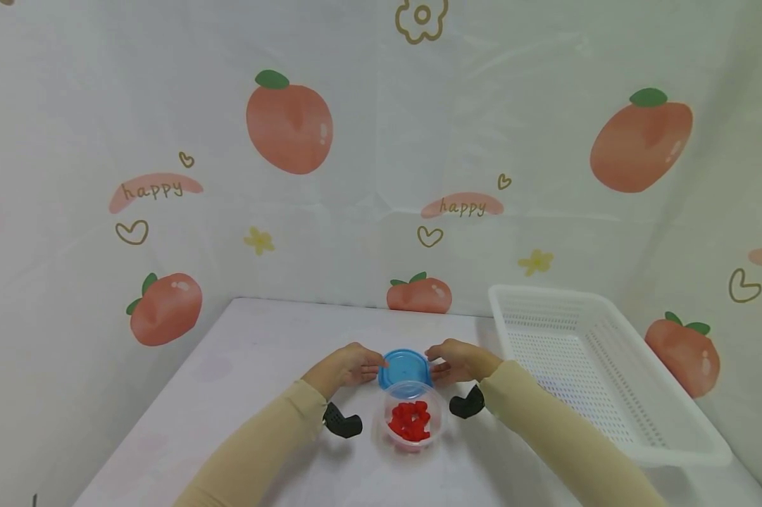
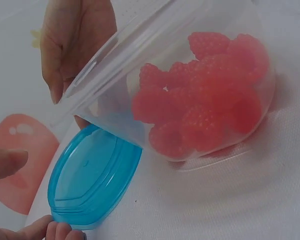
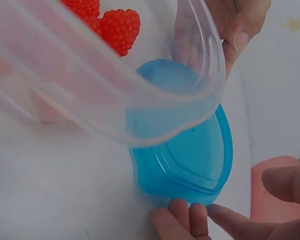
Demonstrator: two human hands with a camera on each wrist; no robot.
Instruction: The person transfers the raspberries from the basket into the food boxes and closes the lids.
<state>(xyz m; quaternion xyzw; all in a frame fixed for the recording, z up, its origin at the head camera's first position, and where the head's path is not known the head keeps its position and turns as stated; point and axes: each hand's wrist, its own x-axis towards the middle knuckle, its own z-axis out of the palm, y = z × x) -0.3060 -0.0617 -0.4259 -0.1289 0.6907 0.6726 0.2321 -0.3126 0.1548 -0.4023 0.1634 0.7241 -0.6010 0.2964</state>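
Note:
A round blue lid [image 1: 406,370] lies on the table just behind a clear plastic tub [image 1: 441,421]. Several red raspberries [image 1: 410,422] lie in the tub, which has no lid on it. My left hand [image 1: 354,365] is at the lid's left side; in the left wrist view its fingertips [image 2: 57,231] reach the lid's rim, with the thumb held apart. On the opposite side is my right hand [image 1: 460,360]. Its fingertips [image 3: 182,212] meet the rim in the right wrist view, and the thumb stands away from the lid. Neither hand touches the tub.
A large white perforated basket [image 1: 679,451] stands at the right of the white table [image 1: 229,394]. Behind the table hangs a white curtain [image 1: 355,225] printed with fruit, flowers and hearts. A black wrist device [image 1: 341,421] is below the left hand, another [image 1: 467,403] below the right.

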